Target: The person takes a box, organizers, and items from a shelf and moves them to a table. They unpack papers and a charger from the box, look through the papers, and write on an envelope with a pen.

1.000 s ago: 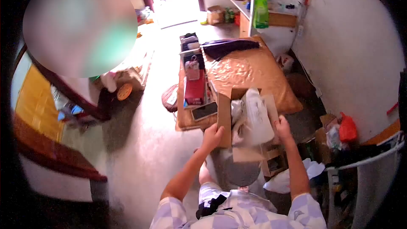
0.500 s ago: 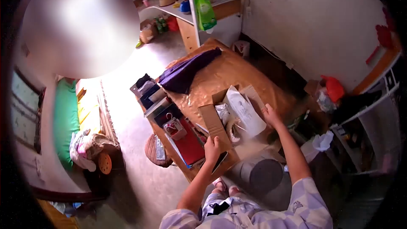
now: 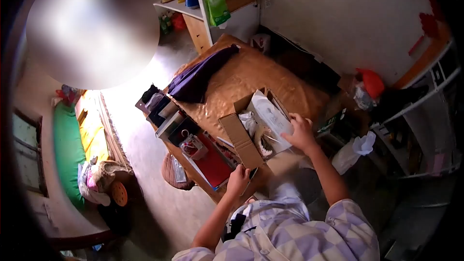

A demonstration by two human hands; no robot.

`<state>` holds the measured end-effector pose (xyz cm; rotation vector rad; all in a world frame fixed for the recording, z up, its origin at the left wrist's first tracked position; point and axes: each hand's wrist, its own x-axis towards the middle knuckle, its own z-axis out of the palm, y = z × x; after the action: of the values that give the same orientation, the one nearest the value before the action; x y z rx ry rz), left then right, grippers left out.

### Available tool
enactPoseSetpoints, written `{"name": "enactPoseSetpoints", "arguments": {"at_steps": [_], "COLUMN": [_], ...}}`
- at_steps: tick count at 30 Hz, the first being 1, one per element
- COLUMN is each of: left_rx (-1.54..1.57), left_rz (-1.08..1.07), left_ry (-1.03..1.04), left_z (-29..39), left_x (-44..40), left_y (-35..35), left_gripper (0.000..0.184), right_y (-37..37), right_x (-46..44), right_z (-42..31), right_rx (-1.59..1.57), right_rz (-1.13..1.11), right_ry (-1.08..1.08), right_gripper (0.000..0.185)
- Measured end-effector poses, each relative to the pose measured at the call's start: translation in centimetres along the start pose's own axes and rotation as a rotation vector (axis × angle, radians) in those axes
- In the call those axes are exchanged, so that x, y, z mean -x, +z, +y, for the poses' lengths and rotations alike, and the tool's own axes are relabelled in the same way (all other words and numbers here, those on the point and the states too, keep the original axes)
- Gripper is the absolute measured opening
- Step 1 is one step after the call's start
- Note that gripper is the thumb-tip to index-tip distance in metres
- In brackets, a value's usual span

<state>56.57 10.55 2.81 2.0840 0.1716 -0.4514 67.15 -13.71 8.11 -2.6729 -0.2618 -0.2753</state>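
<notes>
The open cardboard box (image 3: 238,137) sits at the near end of the brown-covered table (image 3: 256,72), a white packet (image 3: 271,112) and a crumpled white plastic bag (image 3: 248,123) inside. The right hand (image 3: 301,133) is partly open at the box's right side, thumb spread from bent fingers; whether it grips the edge, I cannot tell. The left hand (image 3: 238,180) is curled just beside the near-left flap, its hold unclear, near the red book (image 3: 215,166).
</notes>
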Motion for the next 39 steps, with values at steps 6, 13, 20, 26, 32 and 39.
{"name": "enactPoseSetpoints", "arguments": {"at_steps": [6, 13, 20, 26, 32, 39], "left_rx": [0.121, 0.155, 0.198, 0.601, 0.827, 0.332], "left_rz": [0.095, 0.512, 0.700, 0.732, 0.708, 0.835], "left_ry": [-0.063, -0.292, -0.289, -0.236, -0.219, -0.199], "left_z": [-1.7, 1.9, 4.4, 1.9, 1.4, 4.2], "left_x": [-1.0, -1.8, -8.3, -7.6, -7.6, -6.9], "left_y": [1.8, 2.7, 3.0, 4.5, 4.8, 3.7], "left_gripper": [0.022, 0.021, 0.025, 0.022, 0.020, 0.033], "right_y": [-0.1, -1.6, 0.2, -0.4, 0.0, -1.5], "right_x": [-3.4, -6.2, -5.2, -4.6, -4.6, -5.5], "right_z": [1.8, -0.7, -1.2, -2.4, -3.1, -2.1], "right_rx": [-0.316, -0.561, -0.629, -0.506, -0.415, -0.467], "right_rz": [-0.047, -0.368, -0.690, -0.605, -0.606, -0.678], "right_ry": [-0.032, -0.448, -0.789, -0.865, -0.899, -0.742], "right_gripper": [0.027, 0.017, 0.019, 0.015, 0.016, 0.013]}}
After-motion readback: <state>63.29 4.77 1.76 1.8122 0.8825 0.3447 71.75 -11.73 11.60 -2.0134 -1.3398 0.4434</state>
